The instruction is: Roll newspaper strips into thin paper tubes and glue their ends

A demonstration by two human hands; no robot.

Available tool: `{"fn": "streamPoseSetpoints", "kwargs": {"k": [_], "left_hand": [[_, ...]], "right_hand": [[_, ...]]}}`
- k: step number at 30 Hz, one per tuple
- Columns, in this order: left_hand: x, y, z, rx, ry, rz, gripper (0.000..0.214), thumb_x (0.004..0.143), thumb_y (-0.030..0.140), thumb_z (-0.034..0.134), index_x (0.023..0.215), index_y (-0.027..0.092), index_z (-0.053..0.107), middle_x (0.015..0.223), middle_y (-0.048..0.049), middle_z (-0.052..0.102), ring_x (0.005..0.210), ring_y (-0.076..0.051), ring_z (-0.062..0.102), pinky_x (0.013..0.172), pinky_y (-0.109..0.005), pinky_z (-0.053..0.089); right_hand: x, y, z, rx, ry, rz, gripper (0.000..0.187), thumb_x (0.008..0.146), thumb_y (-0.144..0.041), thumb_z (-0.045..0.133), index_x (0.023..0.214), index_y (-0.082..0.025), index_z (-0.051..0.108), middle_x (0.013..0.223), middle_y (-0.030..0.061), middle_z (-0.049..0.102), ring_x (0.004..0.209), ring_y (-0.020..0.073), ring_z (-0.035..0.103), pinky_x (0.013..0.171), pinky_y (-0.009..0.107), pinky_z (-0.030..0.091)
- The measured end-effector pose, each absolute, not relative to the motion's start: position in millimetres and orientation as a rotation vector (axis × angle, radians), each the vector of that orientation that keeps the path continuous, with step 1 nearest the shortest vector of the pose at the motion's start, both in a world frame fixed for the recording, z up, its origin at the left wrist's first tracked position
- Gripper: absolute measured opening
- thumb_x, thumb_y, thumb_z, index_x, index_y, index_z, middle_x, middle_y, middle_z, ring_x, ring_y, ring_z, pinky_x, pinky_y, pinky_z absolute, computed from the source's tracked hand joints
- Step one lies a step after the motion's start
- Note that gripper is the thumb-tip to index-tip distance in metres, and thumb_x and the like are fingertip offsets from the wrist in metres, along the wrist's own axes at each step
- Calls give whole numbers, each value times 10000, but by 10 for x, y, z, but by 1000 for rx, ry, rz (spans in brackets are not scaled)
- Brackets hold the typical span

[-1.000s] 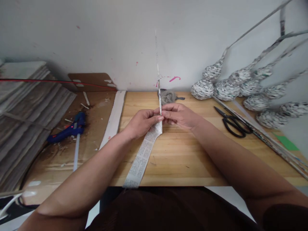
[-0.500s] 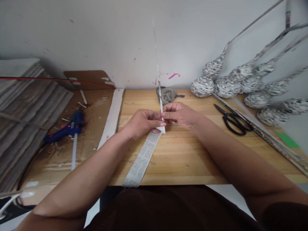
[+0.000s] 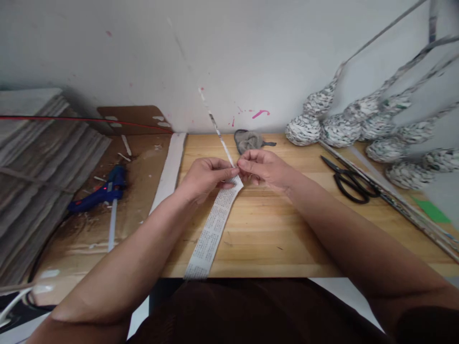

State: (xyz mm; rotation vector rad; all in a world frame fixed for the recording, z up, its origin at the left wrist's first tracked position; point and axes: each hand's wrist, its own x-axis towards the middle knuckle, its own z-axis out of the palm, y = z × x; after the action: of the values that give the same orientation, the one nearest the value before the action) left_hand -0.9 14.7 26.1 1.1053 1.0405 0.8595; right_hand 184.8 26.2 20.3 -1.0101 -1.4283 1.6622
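A long newspaper strip (image 3: 211,231) lies aslant on the wooden board, its upper end rolled into a thin paper tube (image 3: 217,129). The tube rises from between my hands and leans left against the view of the wall, its far end blurred. My left hand (image 3: 210,177) pinches the strip where flat paper turns into tube, thumb on top. Close on the right, my right hand (image 3: 265,168) has thumb and forefinger pressed together at the tube's lower end. Its other fingers are curled and partly hidden.
A grey cloth (image 3: 250,142) lies behind my hands. Right are black scissors (image 3: 349,180), thin paper rods (image 3: 401,208) and several woven paper gourds (image 3: 339,130). Left are a blue glue gun (image 3: 102,191) on cardboard (image 3: 139,167), a white strip (image 3: 168,167) and stacked paper (image 3: 39,181).
The paper tube has swung from nearly upright to leaning left. Both hands have shifted slightly up, and the right fingertips have moved from across the tube to its lower right side.
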Motion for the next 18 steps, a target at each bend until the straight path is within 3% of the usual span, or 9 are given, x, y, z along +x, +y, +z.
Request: {"fn": "streamPoseSetpoints", "kwargs": {"k": [7,18], "left_hand": [[-68,205,312,1104,1099,946,330,557,376,867,698,134,692,694,-6,632,632,-104,586,552,-215,497],[-88,252,253,1142,1122,890,275,603,323,835,733,121,701,677,-8,627,558,-77,540,460,-181,418]], "right_hand": [[1760,177,193,-1139,-1528,1600,251,744,-325,773,825,-149,614,712,22,677,597,93,617,426,167,377],[1746,184,98,-1106,-1688,1582,305,795,-387,693,660,-163,535,562,-23,589,499,68,493,475,202,352]]}}
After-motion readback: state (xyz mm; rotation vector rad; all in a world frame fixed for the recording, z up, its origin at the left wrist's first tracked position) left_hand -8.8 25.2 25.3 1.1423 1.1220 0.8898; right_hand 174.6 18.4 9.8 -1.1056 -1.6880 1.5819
